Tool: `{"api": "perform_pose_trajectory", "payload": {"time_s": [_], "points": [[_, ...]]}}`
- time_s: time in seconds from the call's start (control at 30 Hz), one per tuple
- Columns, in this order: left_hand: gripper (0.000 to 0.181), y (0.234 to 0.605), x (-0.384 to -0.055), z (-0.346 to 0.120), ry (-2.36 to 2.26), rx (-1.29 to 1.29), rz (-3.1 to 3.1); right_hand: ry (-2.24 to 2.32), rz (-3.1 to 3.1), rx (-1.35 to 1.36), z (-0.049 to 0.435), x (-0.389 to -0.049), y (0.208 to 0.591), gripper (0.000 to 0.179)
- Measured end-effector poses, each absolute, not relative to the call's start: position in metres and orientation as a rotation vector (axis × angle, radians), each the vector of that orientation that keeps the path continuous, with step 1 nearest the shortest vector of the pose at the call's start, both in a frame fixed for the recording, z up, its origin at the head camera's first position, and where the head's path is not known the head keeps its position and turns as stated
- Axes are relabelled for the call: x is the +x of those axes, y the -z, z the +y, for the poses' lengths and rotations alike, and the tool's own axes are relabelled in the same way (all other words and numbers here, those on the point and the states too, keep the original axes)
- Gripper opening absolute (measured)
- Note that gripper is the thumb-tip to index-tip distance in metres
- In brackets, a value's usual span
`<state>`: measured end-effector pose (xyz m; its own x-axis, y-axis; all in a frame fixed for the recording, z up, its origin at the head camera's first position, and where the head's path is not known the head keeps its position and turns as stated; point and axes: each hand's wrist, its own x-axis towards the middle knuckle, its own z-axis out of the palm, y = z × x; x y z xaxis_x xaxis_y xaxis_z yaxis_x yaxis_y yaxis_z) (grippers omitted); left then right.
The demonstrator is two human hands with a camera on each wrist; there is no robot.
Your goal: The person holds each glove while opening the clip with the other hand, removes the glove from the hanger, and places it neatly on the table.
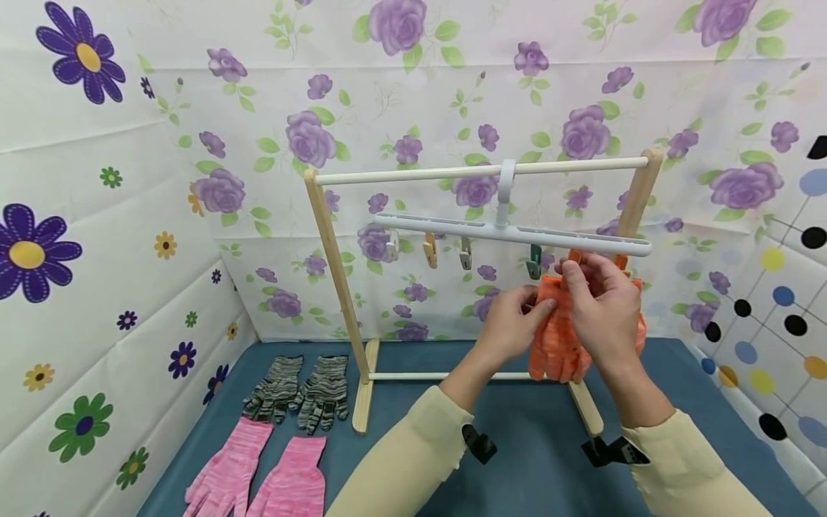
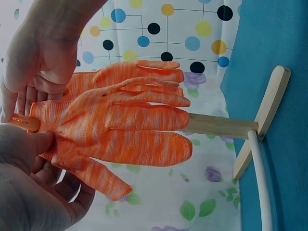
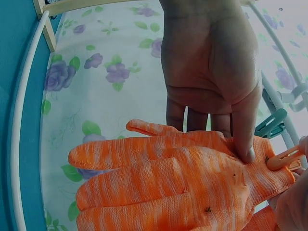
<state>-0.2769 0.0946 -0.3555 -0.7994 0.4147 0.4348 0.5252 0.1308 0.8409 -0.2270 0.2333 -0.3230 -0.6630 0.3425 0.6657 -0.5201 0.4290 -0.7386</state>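
Observation:
An orange knit glove (image 1: 557, 334) hangs fingers-down under the right part of a light grey hanger (image 1: 452, 228). My left hand (image 1: 513, 323) pinches its cuff, the thumb lying on the front in the right wrist view. My right hand (image 1: 607, 309) grips an orange clothespin (image 2: 25, 122), whose tip overlaps the cuff edge in both wrist views. A second orange glove (image 2: 130, 72) hangs just behind, close to another orange clothespin (image 1: 622, 261) partly hidden by my right hand. A green clothespin (image 3: 272, 123) dangles beside my left hand.
The hanger hooks over the top bar of a wooden rack (image 1: 342, 287). White (image 1: 392, 245), yellow (image 1: 430, 250) and grey (image 1: 465, 253) clothespins hang along its left part. On the blue table (image 1: 504, 459) lie two dark striped gloves (image 1: 326, 388) and two pink gloves (image 1: 229, 463).

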Motion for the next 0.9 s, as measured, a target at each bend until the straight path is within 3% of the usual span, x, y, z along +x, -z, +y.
{"api": "perform_pose_trajectory", "payload": {"time_s": [0.9], "points": [[0.028, 0.3596, -0.2809, 0.0921, 1.791, -0.802, -2.344, -1.438, -1.833, 0.189, 0.2342, -0.2313, 0.3243, 0.034]]}}
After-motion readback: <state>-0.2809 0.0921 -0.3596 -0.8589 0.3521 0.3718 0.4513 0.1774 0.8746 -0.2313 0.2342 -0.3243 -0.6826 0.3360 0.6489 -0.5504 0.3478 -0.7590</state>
